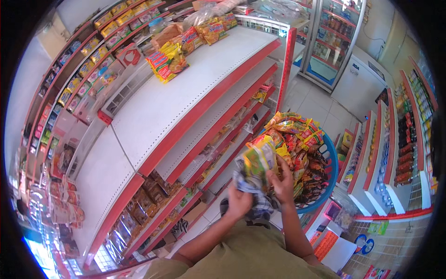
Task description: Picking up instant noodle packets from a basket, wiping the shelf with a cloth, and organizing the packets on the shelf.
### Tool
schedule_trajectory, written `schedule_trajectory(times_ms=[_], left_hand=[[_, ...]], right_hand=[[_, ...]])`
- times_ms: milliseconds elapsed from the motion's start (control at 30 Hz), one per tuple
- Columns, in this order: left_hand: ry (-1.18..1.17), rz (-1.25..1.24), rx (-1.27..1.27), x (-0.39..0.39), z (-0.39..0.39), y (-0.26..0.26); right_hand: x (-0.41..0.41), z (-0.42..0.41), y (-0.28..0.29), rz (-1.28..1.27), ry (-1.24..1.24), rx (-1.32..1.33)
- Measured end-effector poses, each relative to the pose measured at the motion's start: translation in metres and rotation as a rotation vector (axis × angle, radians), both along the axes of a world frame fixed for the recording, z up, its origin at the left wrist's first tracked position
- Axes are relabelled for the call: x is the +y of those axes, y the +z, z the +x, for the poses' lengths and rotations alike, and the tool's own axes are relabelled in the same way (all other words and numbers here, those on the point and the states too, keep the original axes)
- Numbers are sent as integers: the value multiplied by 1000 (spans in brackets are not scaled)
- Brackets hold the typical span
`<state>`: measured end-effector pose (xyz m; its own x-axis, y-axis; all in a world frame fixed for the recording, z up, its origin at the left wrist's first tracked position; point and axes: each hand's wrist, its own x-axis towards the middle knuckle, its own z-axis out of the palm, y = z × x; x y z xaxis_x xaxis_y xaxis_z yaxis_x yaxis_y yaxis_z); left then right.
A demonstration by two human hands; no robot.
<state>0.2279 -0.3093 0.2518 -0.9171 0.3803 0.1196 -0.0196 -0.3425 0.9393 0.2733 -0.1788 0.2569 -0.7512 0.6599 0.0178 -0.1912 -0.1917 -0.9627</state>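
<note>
In front of my body, my right hand point(281, 182) grips a blurred yellow and green packet point(258, 162), which looks like instant noodles. My left hand point(239, 201) is closed on a dark and white checked cloth point(262, 202) just below the packet, and part of the cloth lies against it. Beyond my right hand stands a round blue plastic basket point(333, 171), heaped with instant noodle packets point(289, 139) in red, yellow and dark wrappers. On the white top shelf point(195, 80) at left, several noodle packets point(167, 64) lie in a row towards the far end.
Red-edged lower shelves point(216, 139) hold bagged goods point(139, 205). Cups point(68, 202) stand at the left end. A glass-door fridge point(331, 42) and a white chest freezer point(360, 76) are at the back. Bottle shelves point(393, 150) run along the right, beside the tiled floor point(299, 94).
</note>
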Motion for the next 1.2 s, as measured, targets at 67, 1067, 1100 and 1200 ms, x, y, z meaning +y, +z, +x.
schedule_trajectory(times_ms=[67, 1067, 1100, 1200], left_hand=[[19, -62, -45, -10, -12, 18], [111, -449, 178, -66, -53, 30], [151, -608, 364, -76, -62, 45], [407, -836, 668, -140, -110, 73]], right_hand=[[11, 10, 9, -116, 173, 30], [-49, 24, -1, -369, 796, 88], [-46, 18, -3, -493, 863, 95], [-33, -3, -13, -774, 827, 250]])
